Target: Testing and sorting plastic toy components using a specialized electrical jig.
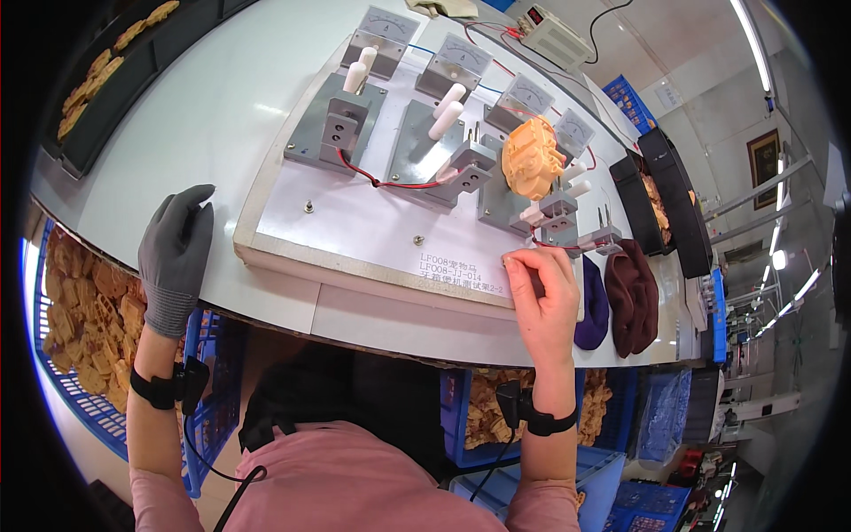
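Conceivably, a bump to the white board (pixel 355 222) could jolt the orange housing (pixel 532 158), seated on a grey fixture (pixel 498 209) at my right hand's (pixel 545 288) twelve o'clock; a careless wrist could snag the red-black wires (pixel 377 183) toward ten. My gloved left hand (pixel 180 253) lies off the board's eight-o'clock side, thumb loosely parted from fingers, holding nothing visible. My right bends over the front edge, thumb and forefinger nearly meeting; whether they pinch something tiny, I can't tell.

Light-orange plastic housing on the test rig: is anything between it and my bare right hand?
Yes. In the head view, a grey bracket block stands between your right hand and the light-orange plastic housing, close to the housing's near side. From above, the approach looks open.
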Demonstrator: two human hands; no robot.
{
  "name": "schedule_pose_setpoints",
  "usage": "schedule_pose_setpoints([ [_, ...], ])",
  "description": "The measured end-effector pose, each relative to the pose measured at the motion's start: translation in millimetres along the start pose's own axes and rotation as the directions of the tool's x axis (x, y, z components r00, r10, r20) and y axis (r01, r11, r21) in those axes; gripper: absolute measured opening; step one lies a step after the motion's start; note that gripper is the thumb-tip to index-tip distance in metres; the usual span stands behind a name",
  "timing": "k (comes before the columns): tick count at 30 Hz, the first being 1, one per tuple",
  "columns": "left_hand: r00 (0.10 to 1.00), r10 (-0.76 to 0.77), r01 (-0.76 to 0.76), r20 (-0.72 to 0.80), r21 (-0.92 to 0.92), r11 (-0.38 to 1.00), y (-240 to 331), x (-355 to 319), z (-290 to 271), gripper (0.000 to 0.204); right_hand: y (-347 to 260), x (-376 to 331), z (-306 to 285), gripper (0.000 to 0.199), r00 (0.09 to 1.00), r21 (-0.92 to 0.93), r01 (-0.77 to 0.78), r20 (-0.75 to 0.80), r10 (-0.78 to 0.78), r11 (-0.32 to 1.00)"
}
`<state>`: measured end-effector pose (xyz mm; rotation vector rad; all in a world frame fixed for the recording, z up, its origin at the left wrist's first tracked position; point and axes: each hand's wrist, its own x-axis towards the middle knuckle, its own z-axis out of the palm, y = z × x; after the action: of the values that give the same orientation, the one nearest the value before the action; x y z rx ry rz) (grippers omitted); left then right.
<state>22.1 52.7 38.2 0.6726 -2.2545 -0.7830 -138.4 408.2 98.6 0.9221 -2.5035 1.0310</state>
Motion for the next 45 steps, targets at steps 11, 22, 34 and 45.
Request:
schedule_pose_setpoints([
  [11,1.000,-0.006,0.006,-0.006,0.000,1.000,-0.5,-0.4,0.8,0.024,0.8,0.3,0.4,0.010,1.000,-0.030,0.020,-0.003,-0.020,0.999],
  [22,1.000,0.015,-0.015,-0.005,0.004,1.000,-0.1,-0.3,0.0,0.023,0.5,0.4,-1.5,0.009,1.000,-0.014,0.003,0.029,-0.002,1.000],
  [34,0.999,0.046,-0.047,-0.027,-0.025,0.999,-9.5,-1.8,3.6,0.023,-4.0,6.2,-5.0,0.009,0.997,0.006,-0.055,0.062,0.055,0.998],
  [45,0.957,0.287,-0.272,0.044,-0.205,0.940,74.5,27.5,-30.9,0.037,8.7,10.3,7.7,0.042,0.952,0.348,-0.063,-0.260,0.161,0.936],
])
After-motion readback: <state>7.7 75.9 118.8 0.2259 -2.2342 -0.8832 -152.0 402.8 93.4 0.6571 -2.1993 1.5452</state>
